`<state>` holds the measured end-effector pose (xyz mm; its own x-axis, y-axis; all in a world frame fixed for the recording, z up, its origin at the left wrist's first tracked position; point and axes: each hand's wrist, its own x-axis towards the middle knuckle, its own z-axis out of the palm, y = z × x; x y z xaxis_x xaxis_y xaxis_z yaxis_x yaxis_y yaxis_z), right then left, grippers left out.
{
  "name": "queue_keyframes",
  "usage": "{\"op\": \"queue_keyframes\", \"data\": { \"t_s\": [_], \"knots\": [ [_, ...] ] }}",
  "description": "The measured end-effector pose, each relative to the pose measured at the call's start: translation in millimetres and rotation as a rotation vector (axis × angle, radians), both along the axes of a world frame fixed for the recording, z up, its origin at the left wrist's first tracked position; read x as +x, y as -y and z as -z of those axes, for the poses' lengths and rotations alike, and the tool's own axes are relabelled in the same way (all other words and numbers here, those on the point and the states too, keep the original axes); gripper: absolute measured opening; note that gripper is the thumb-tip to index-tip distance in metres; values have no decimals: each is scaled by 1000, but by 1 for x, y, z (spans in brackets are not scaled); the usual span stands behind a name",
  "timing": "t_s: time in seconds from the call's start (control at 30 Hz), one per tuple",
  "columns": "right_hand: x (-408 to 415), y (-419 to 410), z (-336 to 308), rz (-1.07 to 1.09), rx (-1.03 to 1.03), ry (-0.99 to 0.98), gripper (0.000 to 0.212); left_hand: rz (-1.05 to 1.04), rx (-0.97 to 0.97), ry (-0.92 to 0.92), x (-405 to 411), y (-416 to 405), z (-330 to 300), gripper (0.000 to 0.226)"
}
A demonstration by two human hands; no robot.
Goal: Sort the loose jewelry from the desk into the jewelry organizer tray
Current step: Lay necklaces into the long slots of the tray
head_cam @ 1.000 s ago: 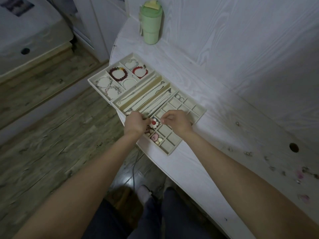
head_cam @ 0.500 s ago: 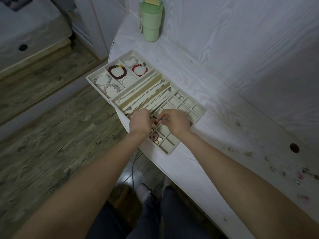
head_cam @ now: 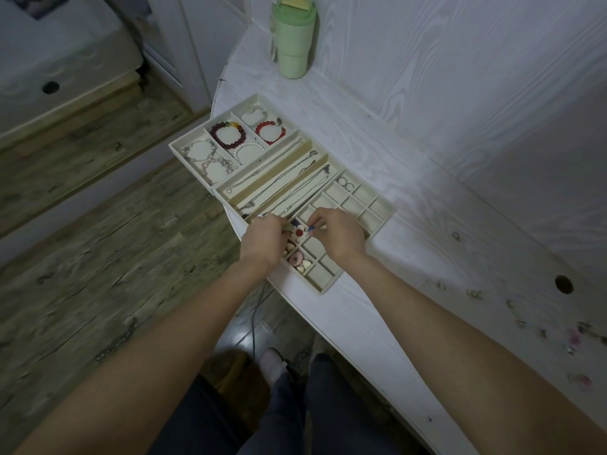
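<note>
The right hand's grip (head_cam: pixel 335 236) pinches a small blue piece (head_cam: pixel 311 228) at its fingertips, just beside a white flower earring with a red centre (head_cam: pixel 299 233). The left hand's grip (head_cam: pixel 264 239) is curled at the flower's other side; what it holds I cannot tell. Both work over the small-cell section of the jewelry organizer tray (head_cam: pixel 382 221) at the bench's (head_cam: pixel 410 257) near edge. Loose jewelry (head_cam: pixel 474 293) lies scattered toward the right end.

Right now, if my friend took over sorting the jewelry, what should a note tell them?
Left hand: fingers curled at the flower piece in the organizer tray.
Right hand: pinches a small blue piece just beside the flower.
Done: bracelets, necklaces and a few small pieces sit in compartments.
Left: many small compartments are empty; loose jewelry lies scattered on the desk, far right.
</note>
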<state>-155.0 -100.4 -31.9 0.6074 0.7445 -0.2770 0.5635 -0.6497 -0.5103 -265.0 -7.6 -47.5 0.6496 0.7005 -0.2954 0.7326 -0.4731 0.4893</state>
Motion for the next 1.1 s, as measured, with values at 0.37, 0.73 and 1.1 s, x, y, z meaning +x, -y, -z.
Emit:
{"op": "queue_keyframes", "data": {
  "t_s": [0.37, 0.73, 1.1],
  "knots": [
    [-7, -4, -3, -32, 30, 32, 13, 51, -4, -48, -1, 1, -8, 32],
    [-7, -9, -4, 15, -81, 84, 7, 34, -58, 1, 0, -5, -13, 46],
    [-12, -13, -9, 66, -78, 57, 8, 154, -14, -48, -3, -9, -12, 52]
  ]
}}
